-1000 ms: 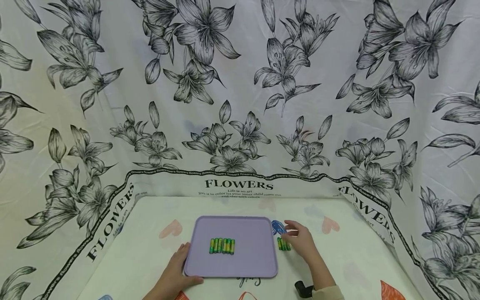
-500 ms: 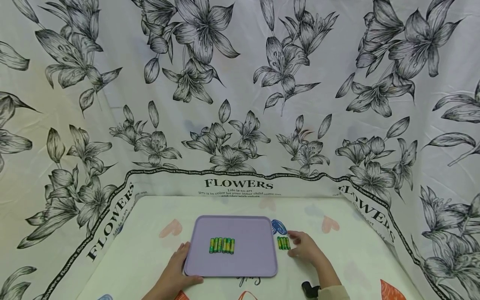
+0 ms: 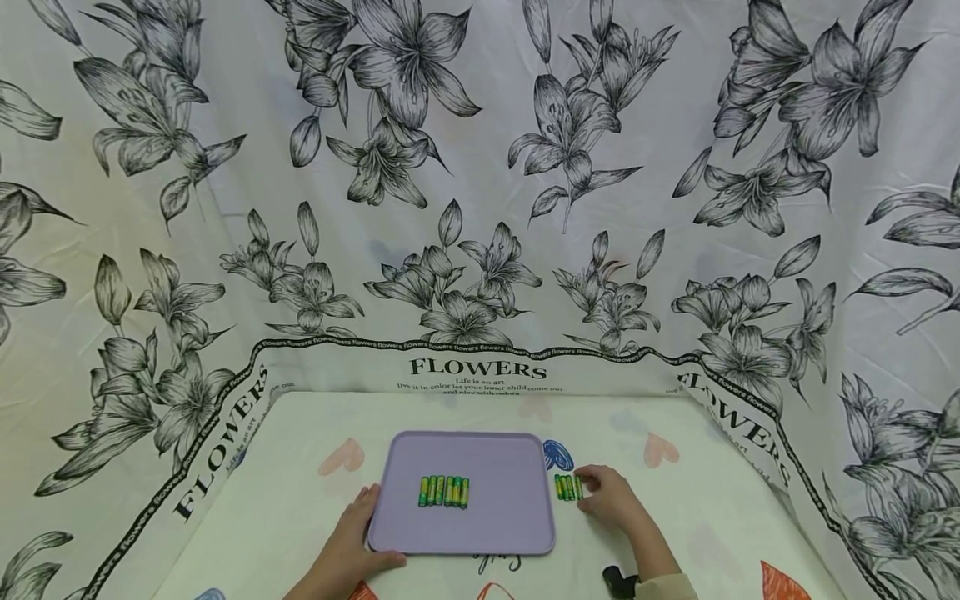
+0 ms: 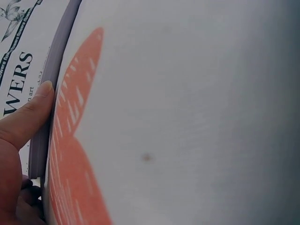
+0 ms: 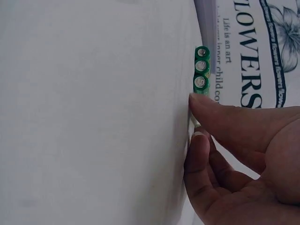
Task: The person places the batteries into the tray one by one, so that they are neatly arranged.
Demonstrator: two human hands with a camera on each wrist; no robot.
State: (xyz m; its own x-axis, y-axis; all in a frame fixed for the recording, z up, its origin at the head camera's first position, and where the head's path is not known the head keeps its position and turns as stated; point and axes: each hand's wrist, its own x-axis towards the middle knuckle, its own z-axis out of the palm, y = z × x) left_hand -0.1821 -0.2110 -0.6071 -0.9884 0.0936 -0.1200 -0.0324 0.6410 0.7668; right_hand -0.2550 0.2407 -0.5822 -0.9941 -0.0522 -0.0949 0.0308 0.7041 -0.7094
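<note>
A lilac tray (image 3: 487, 533) lies on the table with a row of several green-yellow batteries (image 3: 444, 492) side by side on it. My left hand (image 3: 347, 537) rests at the tray's near left corner, fingers along the left side, straight thumb against the front edge. Right of the tray, a shorter row of batteries (image 3: 564, 487) lies on the cloth. With thumb and forefinger, my right hand (image 3: 611, 500) pinches the rightmost battery (image 3: 579, 487), which stands slightly apart from its neighbours. In the right wrist view, the thumb mostly hides that battery, while the neighbouring batteries (image 5: 200, 66) show their ends.
A pale tablecloth (image 3: 720, 483) printed with hearts covers the table. Curtains (image 3: 480, 183) with black flower drawings hang behind and at both sides. A black object (image 3: 619, 582) sits at the right wrist beside the sleeve (image 3: 666, 587).
The right hand has come down from over the short row to its right end and closed on the last battery, which has shifted slightly right. The left hand and tray stay put.
</note>
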